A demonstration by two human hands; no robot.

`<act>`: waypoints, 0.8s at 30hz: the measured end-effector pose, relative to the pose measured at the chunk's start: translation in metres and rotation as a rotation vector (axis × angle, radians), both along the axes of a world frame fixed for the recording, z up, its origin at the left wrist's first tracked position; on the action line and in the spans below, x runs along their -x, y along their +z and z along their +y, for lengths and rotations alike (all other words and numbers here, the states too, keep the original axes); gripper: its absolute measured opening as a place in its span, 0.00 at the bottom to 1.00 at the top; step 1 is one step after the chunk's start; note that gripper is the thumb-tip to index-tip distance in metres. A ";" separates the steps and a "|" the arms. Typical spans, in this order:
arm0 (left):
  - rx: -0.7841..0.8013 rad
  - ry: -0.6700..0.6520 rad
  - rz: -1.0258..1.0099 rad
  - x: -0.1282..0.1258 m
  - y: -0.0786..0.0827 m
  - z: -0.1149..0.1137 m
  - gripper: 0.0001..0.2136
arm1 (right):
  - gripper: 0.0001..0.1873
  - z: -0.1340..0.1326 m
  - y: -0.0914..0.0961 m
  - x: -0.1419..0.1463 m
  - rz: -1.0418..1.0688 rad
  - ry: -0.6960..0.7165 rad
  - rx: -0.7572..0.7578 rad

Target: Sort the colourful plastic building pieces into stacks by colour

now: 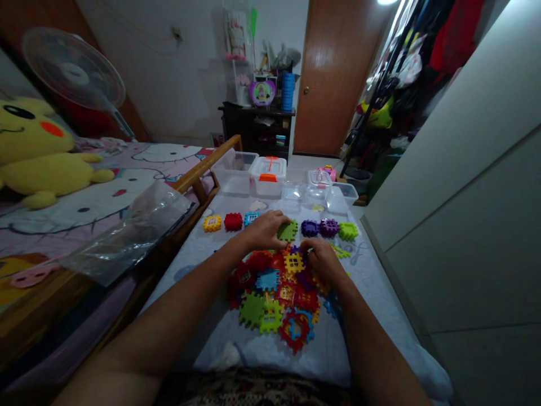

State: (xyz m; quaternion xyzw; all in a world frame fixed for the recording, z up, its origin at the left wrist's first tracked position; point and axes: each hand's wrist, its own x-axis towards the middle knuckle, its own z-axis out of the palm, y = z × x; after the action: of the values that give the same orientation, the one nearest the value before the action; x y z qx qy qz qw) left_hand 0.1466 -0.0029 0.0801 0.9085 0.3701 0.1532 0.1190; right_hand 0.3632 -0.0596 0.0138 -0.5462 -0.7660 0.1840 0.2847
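Note:
My left hand is closed on a green toothed square building tile, thumb and fingers at its left edge. To its right and nearer to me, my right hand has its fingers bent together over the edge of a loose pile. What those fingertips hold, if anything, is hidden. Below both hands lies the pile: a yellow window tile, a blue tile, green tiles and several red tiles. My right hand and wrist cover part of the pile's right side.
Behind the hands runs a row of toothed stacks: yellow, red, blue, dark purple, purple and green. Clear plastic boxes stand at the far end. A wooden bed rail is left, a white cabinet right.

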 end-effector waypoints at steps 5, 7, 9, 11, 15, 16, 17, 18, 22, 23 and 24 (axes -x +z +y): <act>-0.004 0.106 0.087 -0.016 -0.007 0.042 0.19 | 0.21 0.002 0.002 -0.003 0.033 -0.061 0.029; 0.013 0.114 0.115 -0.023 -0.014 0.052 0.18 | 0.21 0.003 0.002 -0.004 0.044 -0.079 0.023; 0.021 0.104 0.138 -0.028 -0.020 0.058 0.18 | 0.21 0.003 0.001 -0.005 0.047 -0.078 0.014; 0.015 0.089 0.160 -0.032 -0.025 0.062 0.19 | 0.21 0.004 0.001 -0.006 0.042 -0.066 0.008; 0.012 0.074 0.234 -0.035 -0.030 0.067 0.20 | 0.21 0.004 0.002 -0.006 0.030 -0.071 0.021; 0.018 0.072 0.251 -0.036 -0.031 0.069 0.20 | 0.21 0.004 0.002 -0.006 0.027 -0.077 0.029; 0.024 0.069 0.264 -0.036 -0.032 0.070 0.21 | 0.21 0.003 0.003 -0.006 0.026 -0.082 0.038; 0.030 0.065 0.272 -0.036 -0.033 0.071 0.21 | 0.21 0.003 0.003 -0.006 0.027 -0.088 0.044; 0.041 0.054 0.290 -0.036 -0.037 0.072 0.22 | 0.21 0.002 0.006 -0.006 0.040 -0.096 0.056; 0.041 0.054 0.294 -0.036 -0.038 0.072 0.22 | 0.21 0.002 0.006 -0.005 0.042 -0.096 0.056; 0.040 0.057 0.295 -0.036 -0.038 0.071 0.24 | 0.21 0.002 0.006 -0.005 0.045 -0.097 0.055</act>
State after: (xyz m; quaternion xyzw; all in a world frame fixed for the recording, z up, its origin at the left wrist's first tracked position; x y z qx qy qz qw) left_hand 0.1822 0.0683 0.0422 0.9078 0.4121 0.0138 0.0769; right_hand 0.3686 -0.0576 0.0196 -0.5859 -0.7268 0.2032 0.2953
